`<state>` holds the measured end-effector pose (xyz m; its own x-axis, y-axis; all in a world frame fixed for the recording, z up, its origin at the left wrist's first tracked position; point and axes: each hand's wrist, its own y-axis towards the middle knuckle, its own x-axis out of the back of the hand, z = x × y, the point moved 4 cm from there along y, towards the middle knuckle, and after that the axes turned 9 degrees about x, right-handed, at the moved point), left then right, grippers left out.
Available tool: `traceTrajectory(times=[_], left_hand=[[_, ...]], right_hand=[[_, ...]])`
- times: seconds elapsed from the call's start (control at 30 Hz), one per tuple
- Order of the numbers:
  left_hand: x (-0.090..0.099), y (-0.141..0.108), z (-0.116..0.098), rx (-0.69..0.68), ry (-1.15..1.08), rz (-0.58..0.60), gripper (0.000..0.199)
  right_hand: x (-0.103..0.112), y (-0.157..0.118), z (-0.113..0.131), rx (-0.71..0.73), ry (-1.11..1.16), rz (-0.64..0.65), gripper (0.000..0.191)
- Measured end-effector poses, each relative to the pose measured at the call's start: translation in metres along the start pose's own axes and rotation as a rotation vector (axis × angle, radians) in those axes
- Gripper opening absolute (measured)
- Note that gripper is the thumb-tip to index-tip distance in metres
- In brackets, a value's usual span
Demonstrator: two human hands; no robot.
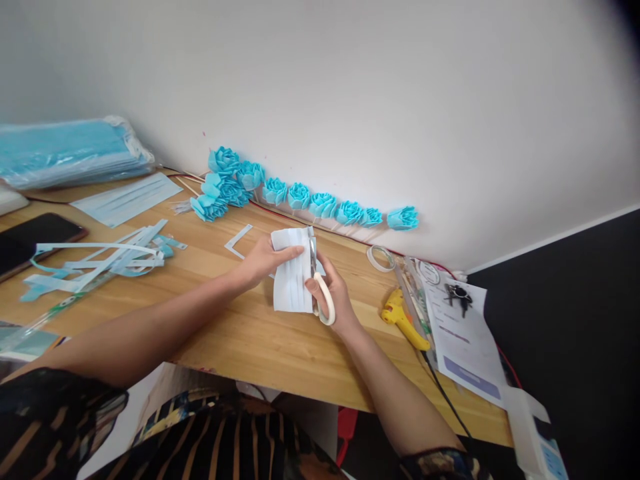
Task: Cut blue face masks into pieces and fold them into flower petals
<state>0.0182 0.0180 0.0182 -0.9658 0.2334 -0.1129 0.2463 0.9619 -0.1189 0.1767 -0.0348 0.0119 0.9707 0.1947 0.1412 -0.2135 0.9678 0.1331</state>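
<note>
My left hand (265, 261) pinches the left side of a folded face mask (291, 283), its thumb lying across the pale pleated surface. A pair of white-handled scissors (326, 300) is in my right hand (336, 293), with the blades upright along the mask's right edge. Whether the blades are fully closed is hard to make out. Both hands hold the mask just above the wooden table (240, 340). A thin, bent white strip (239, 241) lies on the table beside my left hand.
Blue flowers (323, 205) on sticks line the wall. Cut strips (115, 257), a flat mask (127, 199), a phone (37, 241) and a bag of masks (75, 150) are left. A tape roll (381, 258), yellow glue gun (404, 320), papers (463, 333) and keys (459, 297) are right.
</note>
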Motion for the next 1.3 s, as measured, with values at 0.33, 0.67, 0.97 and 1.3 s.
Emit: traceTrajectory(times=[0.33,0.67,0.97,1.3], left_hand=[[-0.0010,-0.0009,-0.0021,0.022,0.016,0.012,0.039],[-0.0043,0.0002,0.0000,0.046,0.043,0.025,0.035],[-0.0022,0.0015,0.0021,0.039,0.023,0.028,0.038],[-0.0042,0.0007,0.0018,0.036,0.017,0.048,0.036]], right_hand=[[-0.0001,0.0007,0.0033,0.016,0.018,0.010,0.092],[-0.0015,0.0005,0.0027,0.030,0.042,0.012,0.094],[0.0001,0.0014,-0.0020,0.049,0.056,0.014,0.086],[0.0000,0.0010,-0.0037,0.057,0.060,0.013,0.084]])
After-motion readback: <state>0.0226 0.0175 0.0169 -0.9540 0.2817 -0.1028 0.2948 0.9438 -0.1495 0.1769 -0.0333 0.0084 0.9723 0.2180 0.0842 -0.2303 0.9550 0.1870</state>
